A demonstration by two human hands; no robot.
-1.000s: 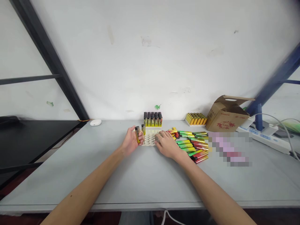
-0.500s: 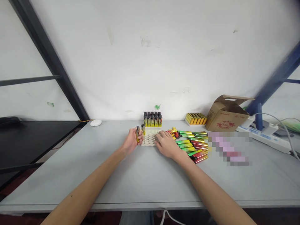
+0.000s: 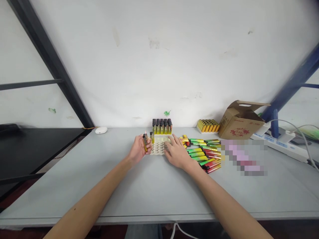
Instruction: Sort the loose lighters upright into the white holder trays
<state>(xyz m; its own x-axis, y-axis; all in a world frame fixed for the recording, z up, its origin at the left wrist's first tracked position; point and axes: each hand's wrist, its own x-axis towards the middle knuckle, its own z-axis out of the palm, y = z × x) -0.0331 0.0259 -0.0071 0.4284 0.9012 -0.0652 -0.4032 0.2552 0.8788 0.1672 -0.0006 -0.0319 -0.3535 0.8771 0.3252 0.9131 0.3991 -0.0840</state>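
My left hand [image 3: 136, 152] is closed around a lighter [image 3: 145, 143], held upright just left of a white tray with round holes [image 3: 157, 152]. A small pinkish glow, like a flame, shows at the lighter's top. One more lighter [image 3: 152, 137] stands upright at the tray's back left corner. Over the tray's right side lies my right hand [image 3: 178, 154], fingers spread and holding nothing that I can see; it hides that end of the tray. Right beside it is a loose pile of green, yellow and red lighters [image 3: 196, 154].
Against the wall stands a block of upright black-topped lighters [image 3: 161, 128]. Farther right are a tray of yellow cylinders [image 3: 208, 126], an open cardboard box [image 3: 240, 124] and a white power strip [image 3: 281, 147] with cables. A white case [image 3: 101, 130] lies at the back left.
A pinkish glow has appeared at the top of the lighter in my left hand. My right hand's fingers have lifted and spread a little over the tray.
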